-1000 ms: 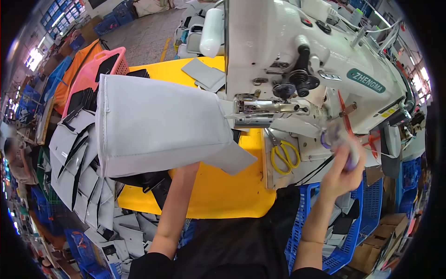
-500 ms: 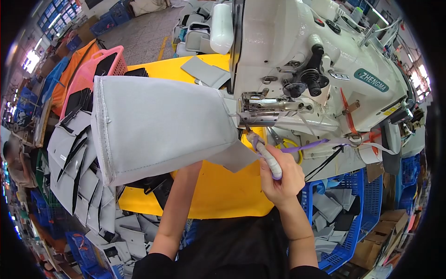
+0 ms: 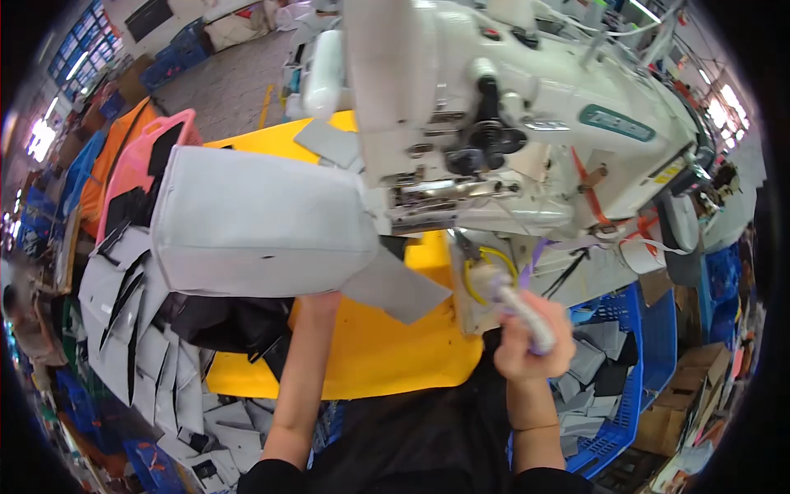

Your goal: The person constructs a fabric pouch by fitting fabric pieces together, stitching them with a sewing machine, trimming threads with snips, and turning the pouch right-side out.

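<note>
A pale grey, box-shaped fabric case (image 3: 263, 222) stands out over the yellow worktop, its right end beside the needle area of the white sewing machine (image 3: 411, 90). Beneath the case reaches my left hand (image 3: 319, 303); only the wrist shows, and its fingers are hidden. A grey flap (image 3: 399, 288) hangs from the case's lower right corner. My right hand (image 3: 539, 342) is closed around a tape-wrapped tool (image 3: 522, 309), clear of the machine. Motion blurs the tool's front end. Behind it lie yellow-handled scissors (image 3: 473, 288).
Stacked grey pieces (image 3: 123, 313) and a pink basket (image 3: 185, 132) line the left side. Black material (image 3: 230, 325) lies under the case. A blue crate (image 3: 629, 395) of grey pieces stands at the right. The yellow worktop (image 3: 387, 354) spans the middle.
My right hand has drawn the tool away from the needle area, to the right and down. The case's stitched left edge has turned out of sight. The view has shifted.
</note>
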`<control>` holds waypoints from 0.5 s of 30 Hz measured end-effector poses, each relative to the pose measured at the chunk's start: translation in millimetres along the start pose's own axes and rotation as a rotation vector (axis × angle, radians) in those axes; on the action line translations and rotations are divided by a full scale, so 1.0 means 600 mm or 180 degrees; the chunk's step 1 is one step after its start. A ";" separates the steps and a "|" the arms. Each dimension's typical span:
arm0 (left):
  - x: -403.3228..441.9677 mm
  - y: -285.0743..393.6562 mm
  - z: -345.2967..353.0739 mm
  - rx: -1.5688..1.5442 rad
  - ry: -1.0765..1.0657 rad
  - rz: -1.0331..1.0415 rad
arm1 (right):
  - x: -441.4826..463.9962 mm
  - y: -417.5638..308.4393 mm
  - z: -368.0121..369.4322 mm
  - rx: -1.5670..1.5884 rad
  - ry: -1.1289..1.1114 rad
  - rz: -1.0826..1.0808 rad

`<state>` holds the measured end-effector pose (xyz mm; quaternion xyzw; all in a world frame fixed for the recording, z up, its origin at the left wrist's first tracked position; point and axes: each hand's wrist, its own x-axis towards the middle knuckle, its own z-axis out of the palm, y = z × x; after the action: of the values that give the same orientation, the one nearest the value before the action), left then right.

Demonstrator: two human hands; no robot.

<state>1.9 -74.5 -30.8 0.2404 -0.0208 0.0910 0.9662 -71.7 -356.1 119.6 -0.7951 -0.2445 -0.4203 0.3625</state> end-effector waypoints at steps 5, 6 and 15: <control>0.003 -0.008 -0.005 0.0096 -0.0308 -0.0137 | 0.067 0.076 -0.037 -0.0259 0.1201 0.1300; 0.003 -0.009 -0.002 0.0081 -0.0346 -0.0188 | 0.076 0.096 -0.039 -0.0313 0.1238 0.1304; -0.007 -0.012 -0.014 0.0038 -0.0405 -0.0370 | 0.111 0.183 -0.020 -0.0359 0.0433 0.1539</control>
<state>-1.1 -77.5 -42.2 0.2523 -0.0676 0.0195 0.9651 33.6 -427.8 139.8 -0.8193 0.0014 -0.3869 0.4231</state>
